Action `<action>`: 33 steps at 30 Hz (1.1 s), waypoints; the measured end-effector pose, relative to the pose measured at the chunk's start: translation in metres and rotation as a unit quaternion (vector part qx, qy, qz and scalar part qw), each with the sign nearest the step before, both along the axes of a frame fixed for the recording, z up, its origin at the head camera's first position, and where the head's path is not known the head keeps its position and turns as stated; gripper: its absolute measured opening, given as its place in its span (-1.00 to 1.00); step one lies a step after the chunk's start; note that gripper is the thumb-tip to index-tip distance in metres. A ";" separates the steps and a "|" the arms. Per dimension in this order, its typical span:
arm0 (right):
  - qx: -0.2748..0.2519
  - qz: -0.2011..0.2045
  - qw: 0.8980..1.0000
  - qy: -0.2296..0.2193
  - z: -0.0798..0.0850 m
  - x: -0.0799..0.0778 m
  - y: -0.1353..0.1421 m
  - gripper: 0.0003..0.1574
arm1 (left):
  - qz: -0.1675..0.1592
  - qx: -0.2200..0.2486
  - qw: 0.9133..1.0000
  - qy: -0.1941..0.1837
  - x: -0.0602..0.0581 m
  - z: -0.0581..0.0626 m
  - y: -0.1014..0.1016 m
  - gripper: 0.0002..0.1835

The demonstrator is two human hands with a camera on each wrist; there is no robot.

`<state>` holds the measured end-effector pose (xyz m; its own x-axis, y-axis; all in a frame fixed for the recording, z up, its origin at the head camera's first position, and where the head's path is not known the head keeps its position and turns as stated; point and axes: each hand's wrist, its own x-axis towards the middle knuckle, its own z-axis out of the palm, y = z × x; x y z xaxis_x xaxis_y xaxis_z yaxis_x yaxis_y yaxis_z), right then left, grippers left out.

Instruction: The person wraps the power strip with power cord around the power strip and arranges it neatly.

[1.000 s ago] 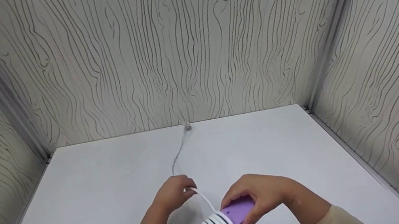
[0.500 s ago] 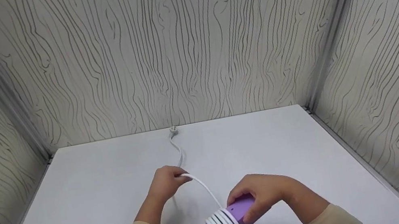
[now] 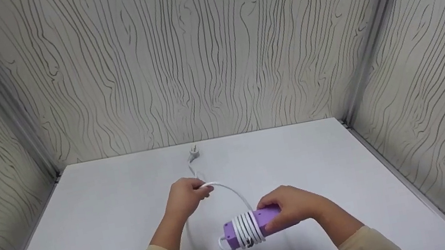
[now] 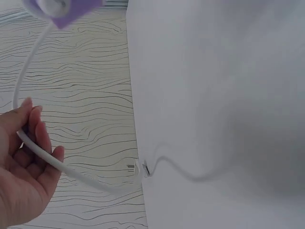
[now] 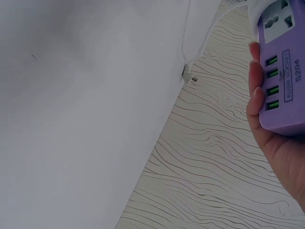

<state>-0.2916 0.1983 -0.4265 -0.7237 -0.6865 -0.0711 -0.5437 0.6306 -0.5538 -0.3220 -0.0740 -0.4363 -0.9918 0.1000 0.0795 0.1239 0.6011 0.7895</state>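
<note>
My right hand (image 3: pixel 294 205) grips one end of a purple power strip (image 3: pixel 269 215) held above the table. Several turns of its white cord (image 3: pixel 248 229) wrap round the strip's other end. In the right wrist view, the power strip (image 5: pixel 286 71) shows green USB ports and a socket, with fingers curled along its side. My left hand (image 3: pixel 185 197) pinches the loose run of cord, which arcs between the two hands. In the left wrist view, the cord (image 4: pixel 71 172) passes between thumb and fingers of the left hand (image 4: pixel 26 167). The plug (image 3: pixel 194 152) lies near the table's back edge.
A white table (image 3: pixel 113 181) lies below both hands. Wood-grain panels (image 3: pixel 192 57) close in the back and both sides, joined by grey metal posts (image 3: pixel 365 54) at the corners.
My left hand has moved forward with the cord, widening its arc. The right hand has raised the power strip and turned it nearer level. The plug has shifted left and slightly nearer.
</note>
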 end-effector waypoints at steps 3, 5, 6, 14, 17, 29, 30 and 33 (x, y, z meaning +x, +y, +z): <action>0.008 -0.039 0.999 0.022 -0.005 -0.003 0.000 -0.57 | -0.005 0.023 1.000 0.000 0.002 0.001 0.002 -0.89; 0.007 -0.057 0.998 0.037 -0.008 -0.005 0.000 -0.57 | -0.007 0.034 0.999 0.006 0.004 0.002 0.006 -0.87; 0.006 -0.064 0.997 0.045 -0.010 -0.007 0.000 -0.57 | -0.009 0.038 0.999 0.010 0.005 0.002 0.007 -0.86; 0.007 -0.157 0.985 0.070 -0.019 -0.011 -0.006 -0.47 | -0.036 0.098 0.995 -0.005 0.015 0.004 0.022 -0.78; 0.004 -0.196 0.978 0.065 -0.020 -0.011 -0.008 -0.43 | -0.045 0.122 0.991 -0.019 0.020 0.003 0.025 -0.76; -0.006 -0.315 0.946 0.075 -0.022 -0.015 -0.012 -0.31 | -0.103 0.156 0.982 -0.041 0.038 -0.009 0.039 -0.83; -0.007 -0.319 0.944 0.077 -0.022 -0.015 -0.012 -0.31 | -0.106 0.156 0.981 -0.045 0.039 -0.010 0.040 -0.84; -0.016 -0.321 0.943 0.092 -0.021 -0.015 -0.011 -0.33 | -0.120 0.162 0.978 -0.051 0.041 -0.016 0.041 -0.86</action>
